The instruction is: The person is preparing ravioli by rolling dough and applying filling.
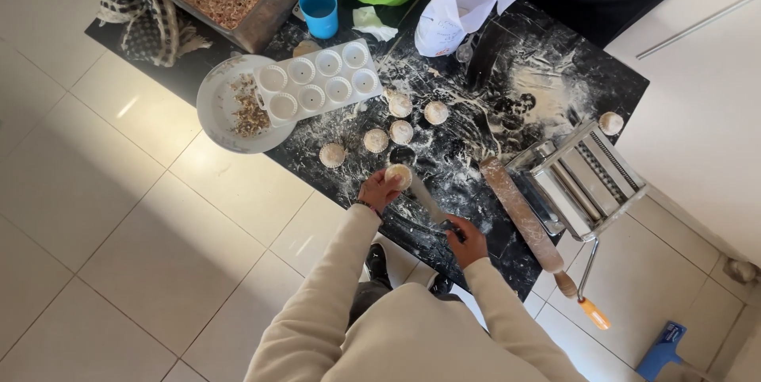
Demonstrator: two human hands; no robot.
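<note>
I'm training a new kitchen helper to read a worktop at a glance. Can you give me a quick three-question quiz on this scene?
1. True or false: the left hand holds a round dough piece.
2. What does the right hand grip? A) the rolling pin B) a knife C) the blue cup
3. What stands at the right end of the floured black table?

Key: 1 true. 2 B. 3 a pasta machine.
</note>
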